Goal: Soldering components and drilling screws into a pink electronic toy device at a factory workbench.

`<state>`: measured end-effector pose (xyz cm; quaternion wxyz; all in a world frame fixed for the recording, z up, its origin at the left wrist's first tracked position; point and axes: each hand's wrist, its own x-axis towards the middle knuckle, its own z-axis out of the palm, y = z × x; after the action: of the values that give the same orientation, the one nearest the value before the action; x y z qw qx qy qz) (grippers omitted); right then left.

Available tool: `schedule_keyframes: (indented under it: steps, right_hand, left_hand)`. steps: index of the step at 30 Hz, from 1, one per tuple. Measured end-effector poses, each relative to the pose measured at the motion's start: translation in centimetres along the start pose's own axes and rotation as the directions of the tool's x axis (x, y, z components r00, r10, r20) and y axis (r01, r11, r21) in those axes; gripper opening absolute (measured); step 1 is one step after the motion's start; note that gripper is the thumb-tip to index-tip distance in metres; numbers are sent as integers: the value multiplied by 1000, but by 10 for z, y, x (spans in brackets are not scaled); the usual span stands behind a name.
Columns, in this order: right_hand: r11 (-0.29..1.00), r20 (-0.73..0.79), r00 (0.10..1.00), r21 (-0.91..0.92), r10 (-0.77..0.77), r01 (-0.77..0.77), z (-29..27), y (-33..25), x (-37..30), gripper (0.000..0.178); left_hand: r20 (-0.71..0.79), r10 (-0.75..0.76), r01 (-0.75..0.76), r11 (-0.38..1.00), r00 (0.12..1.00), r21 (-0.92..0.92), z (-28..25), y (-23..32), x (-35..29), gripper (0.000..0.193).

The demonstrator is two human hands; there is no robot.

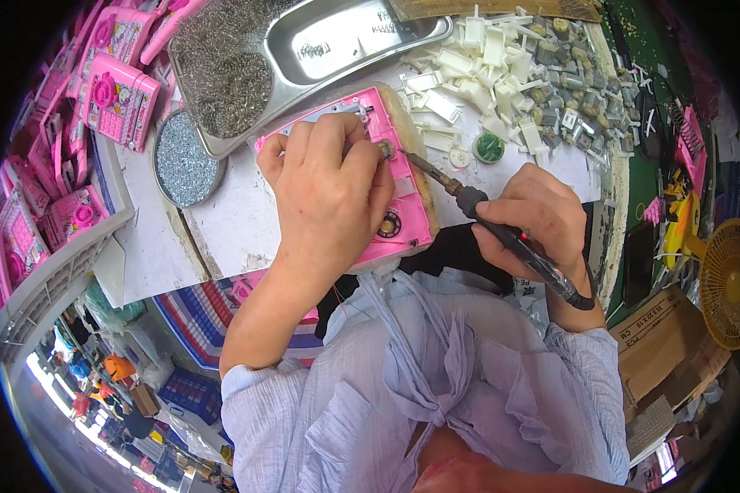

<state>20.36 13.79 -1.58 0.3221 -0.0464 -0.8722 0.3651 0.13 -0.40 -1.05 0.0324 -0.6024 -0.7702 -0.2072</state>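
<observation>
Toy casing (386, 177) on the table (222, 222) at your near edge, your left hand (329, 189) on it, soldering iron (501, 234) in your right hand (538, 215) just right, metal tray (337, 41) behind, heap of plastic parts (510, 74) toward the far right corner, round tin (185, 160) left.

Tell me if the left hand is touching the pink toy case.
Touching. The head view shows the left hand lying flat on the pink toy case, fingers pressed on its top, with no gap visible.
</observation>
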Motion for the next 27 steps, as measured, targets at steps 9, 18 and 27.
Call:
schedule_keyframes:
  steps: [9, 18, 27]
  right_hand:
    - [1000, 4, 1000, -9, 10, -10, -2, 0, 0, 36]
    - [1000, -7, 1000, -3, 20, -20, -2, 0, 0, 36]
    - [1000, -13, 1000, -4, 10, -10, -1, 0, 0, 35]
  left_hand:
    - [0, -3, 3, 1000, 1000, 8, 0, 1, 0, 15]
    - [-4, 2, -2, 1000, 1000, 0, -1, 1, -1, 16]
    - [-6, 3, -3, 1000, 1000, 0, -1, 1, -2, 17]
